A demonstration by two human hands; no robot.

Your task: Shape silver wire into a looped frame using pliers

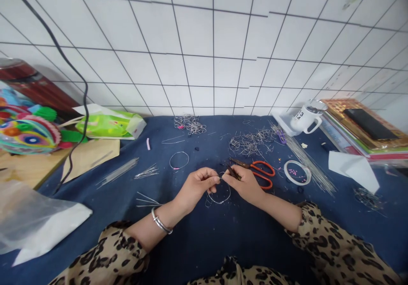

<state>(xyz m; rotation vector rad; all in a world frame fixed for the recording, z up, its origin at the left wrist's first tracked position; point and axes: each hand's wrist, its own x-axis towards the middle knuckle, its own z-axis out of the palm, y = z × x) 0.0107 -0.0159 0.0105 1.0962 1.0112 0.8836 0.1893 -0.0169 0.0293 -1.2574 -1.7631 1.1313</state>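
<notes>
Over the blue cloth (204,242), my left hand (199,185) pinches the top of a thin wire ring (219,195), fingers closed on it. My right hand (244,183) is closed round a small dark tool (233,173), apparently pliers, whose tip meets the ring's upper edge. Both hands sit close together at the middle of the table. A silver bangle (161,222) is on my left wrist.
Orange-handled scissors (259,172) lie just right of my hands. Another wire ring (179,160), wire tangles (250,141), straight wire bundles (310,162), a tape roll (297,172), a white mug (306,116), stacked books (363,128), a plastic bag (35,217) and colourful craft pieces (27,132) surround them.
</notes>
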